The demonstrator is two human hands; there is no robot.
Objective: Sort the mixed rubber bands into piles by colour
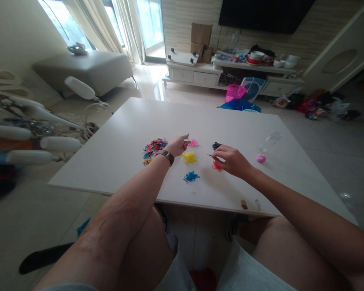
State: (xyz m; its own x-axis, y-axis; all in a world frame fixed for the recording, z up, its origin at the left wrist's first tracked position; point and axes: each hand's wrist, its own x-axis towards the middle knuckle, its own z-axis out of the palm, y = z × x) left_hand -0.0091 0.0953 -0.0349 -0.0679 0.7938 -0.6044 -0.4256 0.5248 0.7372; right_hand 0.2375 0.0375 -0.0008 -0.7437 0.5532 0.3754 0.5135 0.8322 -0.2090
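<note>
My left hand, with a watch on its wrist, is over the table beside a pile of pink rubber bands. Its fingers are stretched out and apart. My right hand is pinched on a small black rubber band that sticks out past the fingertips. Black rubber bands lie just beyond it, and red rubber bands are partly hidden under it. Between my hands are yellow rubber bands, with blue rubber bands nearer me. A mixed multicoloured heap lies left of my left hand.
On the white table, a clear plastic container and a purple-pink lump are at right. Two small objects lie near the front edge. Beyond the table are a blue chair and a pink basket.
</note>
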